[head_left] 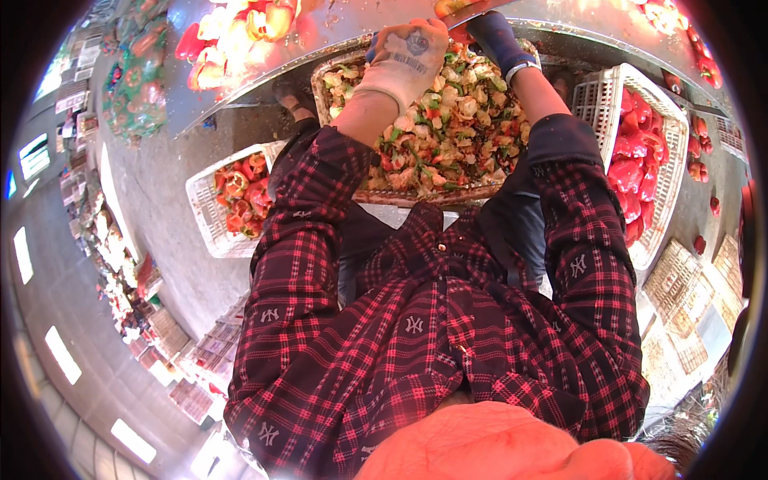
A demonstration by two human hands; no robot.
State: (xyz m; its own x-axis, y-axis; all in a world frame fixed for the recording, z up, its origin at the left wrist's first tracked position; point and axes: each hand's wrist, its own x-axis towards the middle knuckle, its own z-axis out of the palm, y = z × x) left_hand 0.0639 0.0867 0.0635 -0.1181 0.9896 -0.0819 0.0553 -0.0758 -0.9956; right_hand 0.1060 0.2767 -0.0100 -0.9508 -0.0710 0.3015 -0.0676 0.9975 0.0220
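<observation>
My left hand [406,66], in a pale, stained glove with a dark print on its back, is closed in a fist at the metal table's near edge. From its thumb side a knife [480,11] slants up to the right, its blade running to the picture's top. An orange-yellow pepper piece [450,7] shows just beyond the blade. My right hand [494,40], in a dark blue glove, is curled close under the blade; its fingertips are partly hidden, and what they grip does not show. Below both hands stands a wide basket [436,197] heaped with pepper cores and trimmings [456,128].
Red and orange peppers [240,32] lie on the metal table [352,22]. A white crate [210,228] of peppers stands left, another crate [670,172] of red pieces right. Net sacks of peppers [134,72] are far left. Loose peppers [698,170] and flat baskets [676,280] lie right.
</observation>
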